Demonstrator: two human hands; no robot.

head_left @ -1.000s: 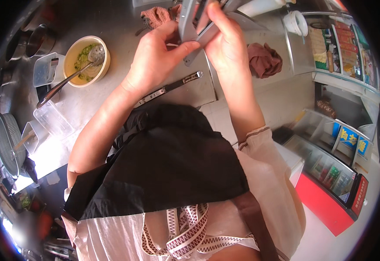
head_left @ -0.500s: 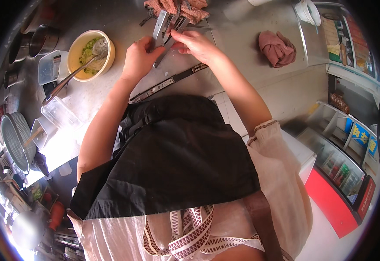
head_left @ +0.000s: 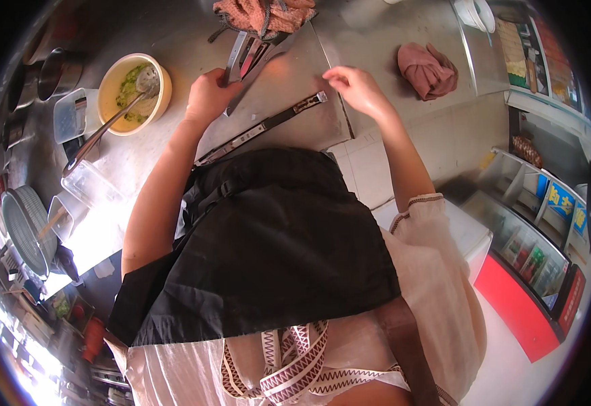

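My left hand [head_left: 205,97] is closed on the near left edge of a metal rail [head_left: 239,59], which looks like part of a drawer slide and leans among other metal strips. A crumpled orange-pink cloth [head_left: 266,15] covers their far ends. My right hand [head_left: 358,89] is apart from the rails, over the steel counter, its fingers loosely bent and slightly apart with nothing seen in them. Between my hands and the black apron lies a long, narrow drawer slide [head_left: 263,127], slanting across the counter's front part.
At the left stands a cream bowl [head_left: 166,101] with a ladle [head_left: 113,122] over chopped greens in liquid. Clear plastic containers [head_left: 92,184] and a grey basket [head_left: 26,223] sit nearer. A folded pink cloth [head_left: 427,71] lies right; a red display fridge [head_left: 518,311] stands lower right.
My right hand has let go of the metal rails and moved right. My left hand has shifted slightly nearer and left, still at the rail. The rails now lie lower, against the cloth.
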